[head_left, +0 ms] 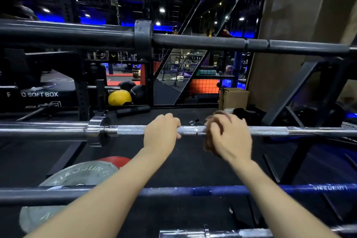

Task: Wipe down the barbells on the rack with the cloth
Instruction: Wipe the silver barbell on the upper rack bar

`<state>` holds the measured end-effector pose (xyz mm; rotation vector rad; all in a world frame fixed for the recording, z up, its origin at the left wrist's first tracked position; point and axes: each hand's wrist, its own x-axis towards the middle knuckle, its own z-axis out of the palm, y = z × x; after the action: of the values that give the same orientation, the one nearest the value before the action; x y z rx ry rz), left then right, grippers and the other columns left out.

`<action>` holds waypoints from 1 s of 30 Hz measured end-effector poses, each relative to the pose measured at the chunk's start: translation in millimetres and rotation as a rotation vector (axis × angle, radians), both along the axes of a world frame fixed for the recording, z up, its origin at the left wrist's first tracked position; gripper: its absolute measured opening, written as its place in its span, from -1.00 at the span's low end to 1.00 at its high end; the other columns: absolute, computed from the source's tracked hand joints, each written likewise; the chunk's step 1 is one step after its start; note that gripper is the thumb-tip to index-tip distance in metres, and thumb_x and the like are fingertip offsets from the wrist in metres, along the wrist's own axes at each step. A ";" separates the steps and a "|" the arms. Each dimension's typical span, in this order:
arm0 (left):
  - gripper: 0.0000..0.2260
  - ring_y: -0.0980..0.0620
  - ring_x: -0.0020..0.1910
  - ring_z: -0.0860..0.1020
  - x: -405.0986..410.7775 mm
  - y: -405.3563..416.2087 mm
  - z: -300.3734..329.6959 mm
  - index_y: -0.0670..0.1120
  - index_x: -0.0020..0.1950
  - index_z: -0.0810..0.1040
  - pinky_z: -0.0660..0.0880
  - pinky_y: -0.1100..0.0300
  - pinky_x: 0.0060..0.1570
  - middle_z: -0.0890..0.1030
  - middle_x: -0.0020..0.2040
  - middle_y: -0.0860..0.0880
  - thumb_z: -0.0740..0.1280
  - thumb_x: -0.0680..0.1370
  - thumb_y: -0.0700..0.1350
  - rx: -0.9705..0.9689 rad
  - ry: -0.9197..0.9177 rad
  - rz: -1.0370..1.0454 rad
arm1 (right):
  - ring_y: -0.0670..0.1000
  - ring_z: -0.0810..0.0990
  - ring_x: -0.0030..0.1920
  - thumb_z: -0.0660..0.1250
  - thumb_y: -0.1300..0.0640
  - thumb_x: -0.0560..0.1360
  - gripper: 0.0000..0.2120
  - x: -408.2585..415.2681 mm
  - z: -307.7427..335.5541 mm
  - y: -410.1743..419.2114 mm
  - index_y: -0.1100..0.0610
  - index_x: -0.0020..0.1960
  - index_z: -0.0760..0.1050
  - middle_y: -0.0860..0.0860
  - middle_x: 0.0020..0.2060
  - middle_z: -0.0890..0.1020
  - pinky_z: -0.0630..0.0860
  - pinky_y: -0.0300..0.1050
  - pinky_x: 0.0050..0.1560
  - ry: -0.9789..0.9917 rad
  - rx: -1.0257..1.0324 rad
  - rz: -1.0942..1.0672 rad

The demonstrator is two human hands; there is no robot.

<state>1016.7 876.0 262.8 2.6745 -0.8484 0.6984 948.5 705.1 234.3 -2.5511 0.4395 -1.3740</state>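
Observation:
A chrome barbell point(131, 130) runs across the middle of the view on the rack. My left hand point(161, 132) grips its knurled shaft from above. Just to the right, my right hand point(229, 137) holds a dark brown cloth point(209, 147) wrapped around the same shaft; the hand is blurred and the cloth is mostly hidden under it. A black barbell point(212, 41) lies on the rack above and farther off. Nearer to me a blue and black barbell point(193, 191) crosses under my forearms. Another chrome barbell point(212, 233) shows at the bottom edge.
The rack's black frame point(293, 91) slants up at the right. Grey weight plates point(77, 176) and a red plate point(114, 160) lie on the floor below left. A cardboard box point(234, 98), medicine balls point(119, 97) and a black soft box point(42, 94) stand beyond.

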 end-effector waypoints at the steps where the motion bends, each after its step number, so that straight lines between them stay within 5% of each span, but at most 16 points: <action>1: -0.73 0.03 0.11 0.44 -0.2 0.5 0.2 0.06 0.26 0.49 0.36 0.16 -0.12 0.50 0.09 0.05 0.31 0.56 -0.01 -0.001 -0.006 0.000 | 0.12 0.51 -0.02 0.10 -0.20 0.44 -0.63 7.8 -2.1 14.4 0.01 -0.13 0.57 0.05 -0.07 0.59 0.37 0.13 0.23 -0.024 -0.007 -0.023; 4: -0.70 0.03 0.13 0.44 0.3 2.4 5.2 0.06 0.28 0.48 0.36 0.17 -0.10 0.50 0.11 0.04 0.32 0.55 0.01 -0.008 0.017 0.007 | 0.11 0.50 -0.10 0.15 -0.32 0.42 -0.58 15.1 -5.0 25.2 0.02 -0.18 0.53 0.04 -0.15 0.54 0.46 0.06 0.08 -0.007 -0.078 -0.075; 9: -0.70 0.06 0.15 0.43 -4.4 8.7 10.3 0.10 0.26 0.49 0.31 0.19 -0.14 0.49 0.09 0.08 0.33 0.53 0.05 0.016 0.076 0.004 | 0.15 0.53 -0.18 0.23 -0.19 0.46 -0.69 -1.6 -0.9 -21.6 0.02 -0.02 0.56 0.06 -0.15 0.55 0.45 -0.08 -0.28 0.101 -0.344 -0.006; 16: -0.68 0.08 0.17 0.42 -0.2 -1.3 10.0 0.11 0.30 0.47 0.31 0.21 -0.12 0.50 0.14 0.08 0.32 0.54 0.03 0.022 0.093 -0.002 | 0.22 0.53 -0.18 0.13 -0.16 0.48 -0.61 2.4 -4.4 -15.3 0.10 -0.11 0.58 0.12 -0.17 0.58 0.46 0.04 -0.13 -0.069 -0.082 -0.117; 23: -0.70 0.08 0.18 0.41 -1.0 6.9 10.4 0.12 0.28 0.48 0.34 0.19 -0.11 0.49 0.14 0.09 0.31 0.55 0.06 0.050 0.068 0.005 | 0.13 0.52 -0.13 0.12 -0.15 0.47 -0.66 7.8 0.3 3.7 0.02 -0.03 0.56 0.04 -0.07 0.55 0.49 -0.04 -0.19 0.110 -0.364 0.137; 27: -0.68 0.09 0.19 0.41 -0.1 5.7 9.7 0.11 0.29 0.47 0.36 0.18 -0.08 0.49 0.15 0.09 0.31 0.54 0.06 0.032 0.080 0.013 | 0.20 0.47 0.01 0.30 -0.03 0.52 -0.79 -20.9 6.5 -65.2 0.03 0.09 0.57 0.09 0.07 0.53 0.45 0.05 -0.02 0.150 -0.106 -0.017; 30: -0.69 0.07 0.18 0.42 -0.2 2.9 8.5 0.10 0.28 0.48 0.38 0.17 -0.07 0.49 0.13 0.08 0.32 0.54 0.05 0.026 0.084 0.016 | 0.23 0.50 -0.07 0.32 0.03 0.51 -0.83 -14.8 0.4 -51.3 0.08 0.03 0.59 0.14 0.00 0.56 0.46 0.08 -0.05 0.043 -0.059 -0.086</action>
<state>1016.5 878.8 271.3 2.7152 -0.8211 0.5783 933.7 653.8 234.7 -2.6424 0.5297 -1.3834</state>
